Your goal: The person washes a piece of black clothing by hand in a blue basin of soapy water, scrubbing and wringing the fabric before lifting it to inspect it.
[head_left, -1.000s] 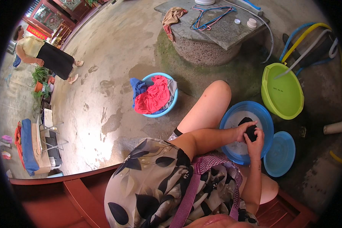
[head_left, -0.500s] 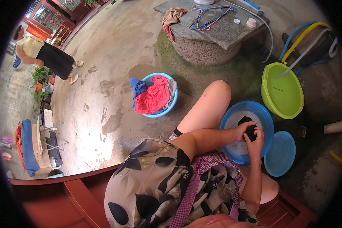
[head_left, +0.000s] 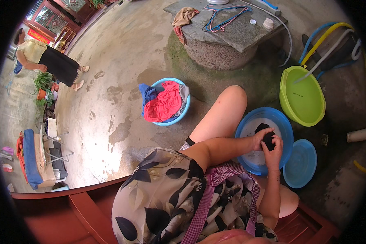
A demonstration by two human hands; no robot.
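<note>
A black cloth (head_left: 269,140), perhaps a small garment, is bunched between my two hands over a blue basin (head_left: 287,129). Whitish, sudsy water (head_left: 248,129) lies in that basin. My left hand (head_left: 261,139) grips the cloth from the left, its fingers curled over the top. From the near right, my right hand (head_left: 274,152) closes round the other side of it. Part of the cloth hangs beyond my left fingers, low over the water; whether it touches the water I cannot tell.
A smaller blue basin (head_left: 300,164) and a green basin (head_left: 301,97) stand to the right, near hoses (head_left: 323,42). Left of my knee, a light-blue basin (head_left: 187,106) holds red, blue and grey clothes. Hangers (head_left: 225,20) lie on a stone slab (head_left: 232,34). A person (head_left: 49,57) stands far left.
My hands stay over the basin with the black cloth. The bunched cloth has shifted slightly between my fingers, and a bit more of it shows.
</note>
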